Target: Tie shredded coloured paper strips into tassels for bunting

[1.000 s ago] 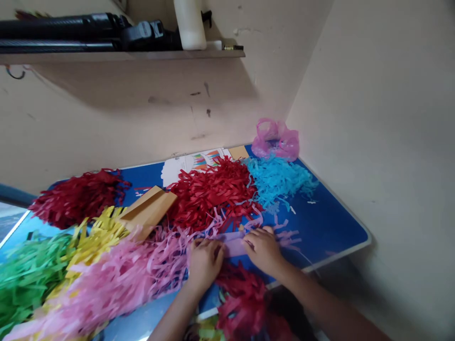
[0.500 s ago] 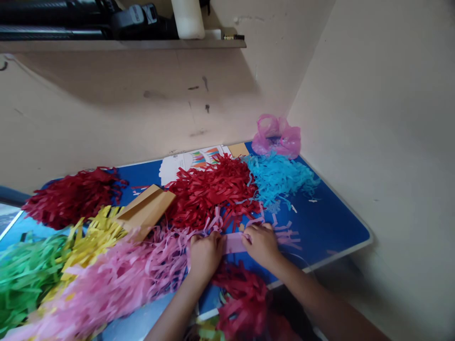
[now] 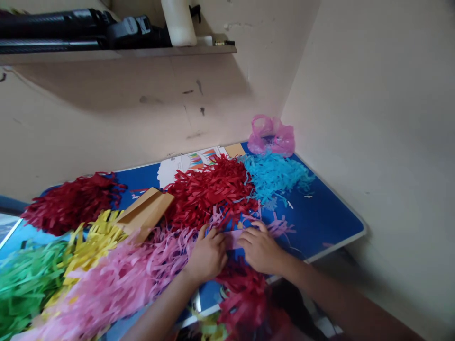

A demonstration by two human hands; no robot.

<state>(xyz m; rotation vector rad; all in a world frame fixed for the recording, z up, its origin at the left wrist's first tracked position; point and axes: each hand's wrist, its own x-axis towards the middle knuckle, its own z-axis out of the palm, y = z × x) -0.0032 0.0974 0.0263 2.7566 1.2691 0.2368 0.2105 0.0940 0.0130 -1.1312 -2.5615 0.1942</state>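
A lilac-pink fringed tissue-paper strip (image 3: pixel 233 240) spans the gap between my two hands, its plain band facing up. My left hand (image 3: pixel 209 255) has its fingers curled over the band's left end, beside the long pink paper fringe (image 3: pixel 131 277). On the band's right end are the bent fingers of my right hand (image 3: pixel 262 247), and cut strands spread out beyond them over the blue table. My fingertips are partly hidden against the paper. Red paper fringe (image 3: pixel 213 189) lies just behind the hands, and more red fringe (image 3: pixel 243 293) hangs at the table's front edge below them.
On the blue table (image 3: pixel 323 218) lie blue fringe (image 3: pixel 275 177), a pink plastic bag (image 3: pixel 272 137), a brown envelope (image 3: pixel 147 213), yellow fringe (image 3: pixel 94 241), green fringe (image 3: pixel 31 279) and dark red fringe (image 3: pixel 73 201). A loaded shelf (image 3: pixel 124 56) juts from the wall above.
Both hands have come closer over the strip, and their fingers have bent further across it; less of the band shows between them. The view has shifted slightly.
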